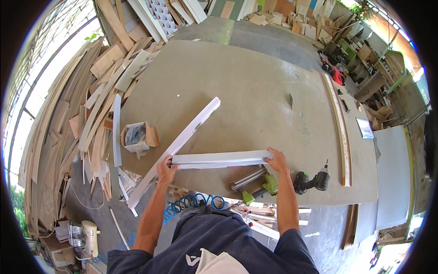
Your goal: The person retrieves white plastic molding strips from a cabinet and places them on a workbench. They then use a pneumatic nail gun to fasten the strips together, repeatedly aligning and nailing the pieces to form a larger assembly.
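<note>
A short stack of white strips (219, 159) lies crosswise in front of me near the table's front edge. My left hand (166, 171) is closed around its left end. At the right end, my right hand (276, 161) grips the stack, fingers over its top corner. A longer bundle of white strips (194, 124) runs diagonally behind my left hand and reaches past the table's front edge. Below the right part of the stack, close to my right forearm, lies a green and black nail gun (258, 185). Right of that forearm is a dark cordless drill (315, 179).
The large brown table (255, 91) also bears an open cardboard box (139, 138) with plastic inside, a long wooden strip (338, 132) and a flat screen-like panel (364, 128). Timber boards (59, 118) pile up left. A blue coiled hose (187, 203) hangs near my body.
</note>
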A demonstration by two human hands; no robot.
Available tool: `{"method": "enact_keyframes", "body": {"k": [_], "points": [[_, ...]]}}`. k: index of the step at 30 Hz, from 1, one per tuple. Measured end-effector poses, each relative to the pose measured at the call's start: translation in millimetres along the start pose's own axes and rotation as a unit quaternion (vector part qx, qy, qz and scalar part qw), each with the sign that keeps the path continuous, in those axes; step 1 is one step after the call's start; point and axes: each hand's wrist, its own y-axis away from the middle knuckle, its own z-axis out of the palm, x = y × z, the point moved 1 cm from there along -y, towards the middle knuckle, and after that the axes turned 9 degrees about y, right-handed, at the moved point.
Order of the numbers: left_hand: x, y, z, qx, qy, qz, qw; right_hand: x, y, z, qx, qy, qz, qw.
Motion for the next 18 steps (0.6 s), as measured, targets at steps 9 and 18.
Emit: {"method": "enact_keyframes", "body": {"k": [9,18], "points": [[19,15,2,0.028,-0.103,0.007,0.994,-4,10,-5,0.027,0.002,-0.004,1.000],[21,14,-4,-0.019,-0.028,-0.009,0.999,1,9,4,0.031,-0.054,-0.014,0.998]]}}
